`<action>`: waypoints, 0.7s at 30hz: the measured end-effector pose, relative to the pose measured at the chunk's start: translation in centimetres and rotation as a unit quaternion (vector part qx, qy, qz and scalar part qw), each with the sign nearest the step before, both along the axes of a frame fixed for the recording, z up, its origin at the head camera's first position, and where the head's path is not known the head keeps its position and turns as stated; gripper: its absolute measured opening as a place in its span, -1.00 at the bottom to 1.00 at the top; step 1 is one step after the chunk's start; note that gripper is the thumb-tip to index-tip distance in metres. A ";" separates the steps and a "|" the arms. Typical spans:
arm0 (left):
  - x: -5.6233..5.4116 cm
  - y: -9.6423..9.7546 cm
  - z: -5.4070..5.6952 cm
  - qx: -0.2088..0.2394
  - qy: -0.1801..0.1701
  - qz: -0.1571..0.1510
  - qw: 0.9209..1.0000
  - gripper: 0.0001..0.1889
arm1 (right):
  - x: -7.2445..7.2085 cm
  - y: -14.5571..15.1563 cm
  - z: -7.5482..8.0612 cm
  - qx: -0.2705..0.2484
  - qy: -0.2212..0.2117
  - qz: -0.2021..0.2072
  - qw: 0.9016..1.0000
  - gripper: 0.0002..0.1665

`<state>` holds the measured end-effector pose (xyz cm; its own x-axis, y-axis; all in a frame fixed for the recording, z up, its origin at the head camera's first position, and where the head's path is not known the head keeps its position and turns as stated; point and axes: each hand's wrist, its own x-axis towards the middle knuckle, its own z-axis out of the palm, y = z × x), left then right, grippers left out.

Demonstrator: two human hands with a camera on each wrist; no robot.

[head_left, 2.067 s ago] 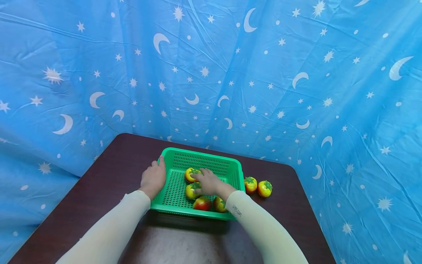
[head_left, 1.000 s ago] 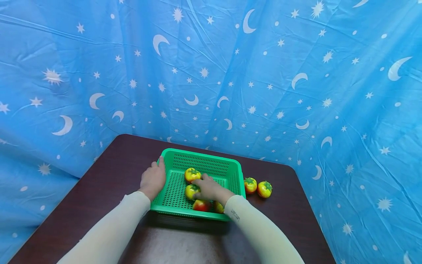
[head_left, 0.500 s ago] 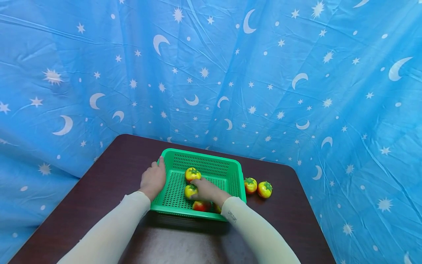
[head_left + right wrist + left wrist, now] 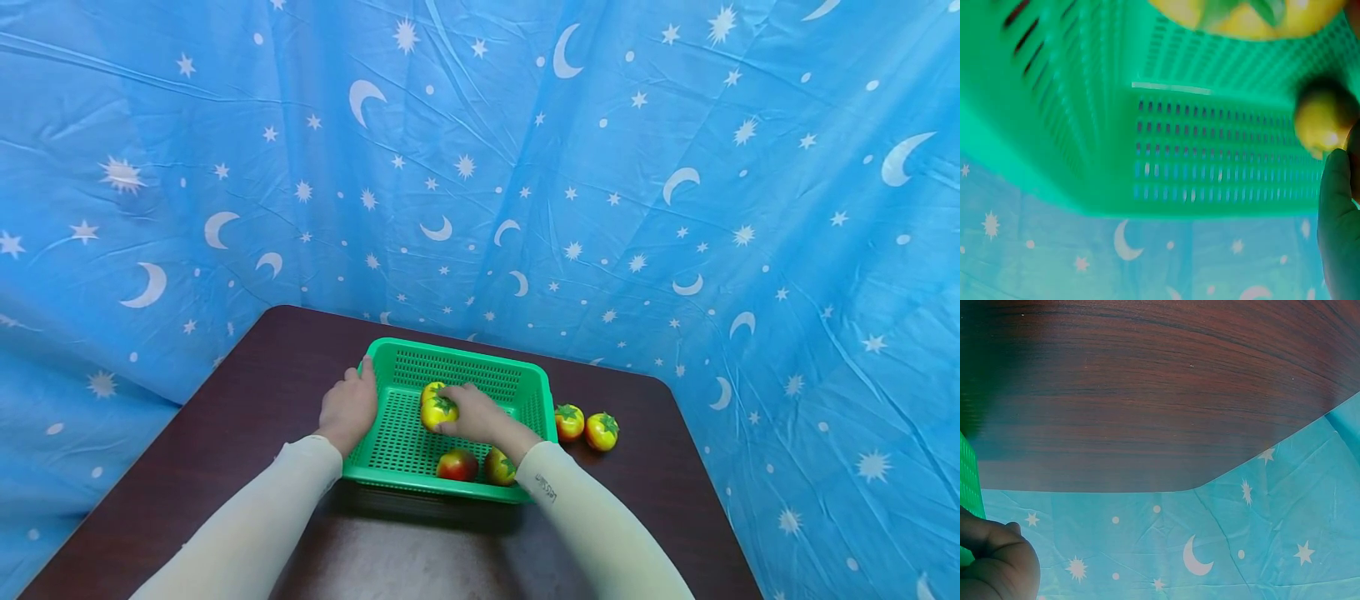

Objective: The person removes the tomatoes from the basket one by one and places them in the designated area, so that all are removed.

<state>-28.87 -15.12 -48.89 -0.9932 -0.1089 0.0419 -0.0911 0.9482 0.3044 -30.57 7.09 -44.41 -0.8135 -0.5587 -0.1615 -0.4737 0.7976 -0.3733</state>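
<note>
Basket (image 4: pixel 420 483): green plastic, smooth and semi-gloss on the rim, with slotted walls and a perforated base. Fruits (image 4: pixel 457 465): smooth, glossy skins that return small bright highlights; whether they are real or plastic cannot be determined. Leaf caps (image 4: pixel 607 422): duller than the skins. Table (image 4: pixel 255 400): dark brown surface with visible wood grain, smooth and polished; the near part reflects a broad, soft sheen. Curtain (image 4: pixel 480 208): thin, pliable blue sheet, creased and lightly shiny, with white printed motifs; cloth or plastic film cannot be distinguished. Sleeves (image 4: pixel 607 517): off-white fabric, smooth and matt, with dark printed lettering on the right one
</note>
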 end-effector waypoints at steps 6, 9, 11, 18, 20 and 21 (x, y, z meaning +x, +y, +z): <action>0.0 -0.1 0.0 -0.004 -0.002 -0.002 1.000 -0.37 | -0.8 1.5 1.8 -0.037 0.015 -0.008 0.999 -0.27; 0.0 -0.2 0.0 -0.006 -0.003 -0.003 1.000 -0.36 | -1.3 2.4 2.0 -0.058 0.012 -0.017 0.998 -0.27; 0.0 -0.3 0.0 -0.004 -0.003 -0.004 1.000 -0.37 | -1.5 3.0 2.1 -0.067 0.010 -0.023 0.997 -0.27; 0.0 -0.3 -0.1 -0.005 0.001 -0.004 1.000 -0.36 | -1.6 5.2 2.6 -0.096 0.025 -0.052 0.994 -0.25; -0.1 -0.2 -0.1 -0.005 0.003 -0.004 1.000 -0.37 | -1.5 5.9 2.9 -0.104 0.029 -0.068 0.992 -0.25; -0.1 -0.2 0.0 -0.006 0.003 -0.004 1.000 -0.37 | -1.4 6.2 3.0 -0.106 0.033 -0.076 0.991 -0.24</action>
<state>-28.96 -15.31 -48.93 -0.9938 -0.1003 0.0485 -0.0818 0.9525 0.2934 -31.97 13.33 -41.41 -0.8954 -0.4452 0.0018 -0.3831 0.7686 -0.5123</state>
